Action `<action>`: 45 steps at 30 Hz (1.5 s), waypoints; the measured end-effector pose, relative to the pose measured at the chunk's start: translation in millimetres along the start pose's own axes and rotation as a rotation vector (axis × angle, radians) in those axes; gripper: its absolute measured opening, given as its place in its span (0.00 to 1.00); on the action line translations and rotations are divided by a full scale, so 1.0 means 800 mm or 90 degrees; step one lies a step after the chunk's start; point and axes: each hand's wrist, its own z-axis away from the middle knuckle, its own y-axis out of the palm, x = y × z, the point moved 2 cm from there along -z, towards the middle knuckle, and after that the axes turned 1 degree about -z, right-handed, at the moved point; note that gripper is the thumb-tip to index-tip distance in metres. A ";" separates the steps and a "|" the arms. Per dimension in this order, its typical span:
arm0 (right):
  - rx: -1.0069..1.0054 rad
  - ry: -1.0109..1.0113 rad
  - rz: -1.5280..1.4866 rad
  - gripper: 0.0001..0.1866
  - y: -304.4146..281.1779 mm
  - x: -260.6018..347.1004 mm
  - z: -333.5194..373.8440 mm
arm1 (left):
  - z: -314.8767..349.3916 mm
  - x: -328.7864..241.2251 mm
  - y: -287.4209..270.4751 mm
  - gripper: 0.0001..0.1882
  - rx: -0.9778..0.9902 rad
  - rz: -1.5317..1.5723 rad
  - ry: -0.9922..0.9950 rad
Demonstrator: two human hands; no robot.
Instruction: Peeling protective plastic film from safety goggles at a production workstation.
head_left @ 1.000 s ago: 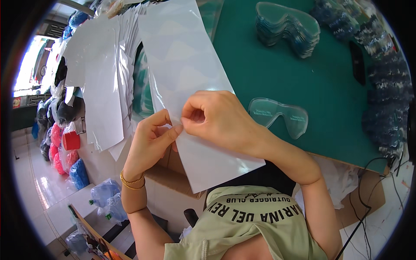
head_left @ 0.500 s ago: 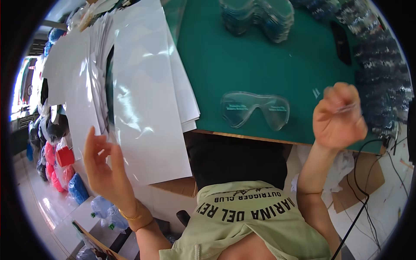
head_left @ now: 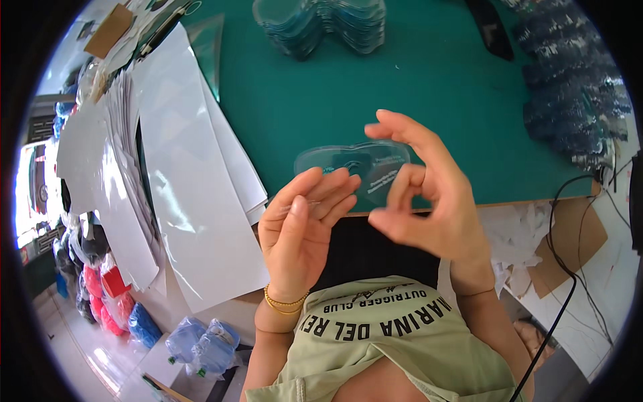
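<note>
Short lines of pale print show on a clear goggle-shaped piece (head_left: pixel 313 159) near the middle of the near edge of the green table (head_left: pixel 449 87); the left-hand print is mostly covered by fingers, and the right-hand print is small and partly blurred. Larger dark capitals cross the light green shirt (head_left: pixel 375 365), upside down from this view and broken up by its folds. The left hand (head_left: pixel 298 231) lies palm up, fingers loosely extended and thumb bent across; a faint clear streak shows by the thumb tip, but whether it is gripped cannot be told. The right hand (head_left: pixel 432 201) is half curled, one finger raised and thumb apart, overlapping the piece's right end; its hold on it, if any, is unclear. The far stack of clear pieces (head_left: pixel 295 30) and a black object (head_left: pixel 489 30) are cut off at the top. Glossy white sheets (head_left: pixel 191 167) overlap at the left.
</note>
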 end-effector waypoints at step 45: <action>-0.202 0.063 0.274 0.06 -0.014 -0.047 -0.028 | -0.042 -0.019 0.016 0.20 -0.272 -0.671 -0.144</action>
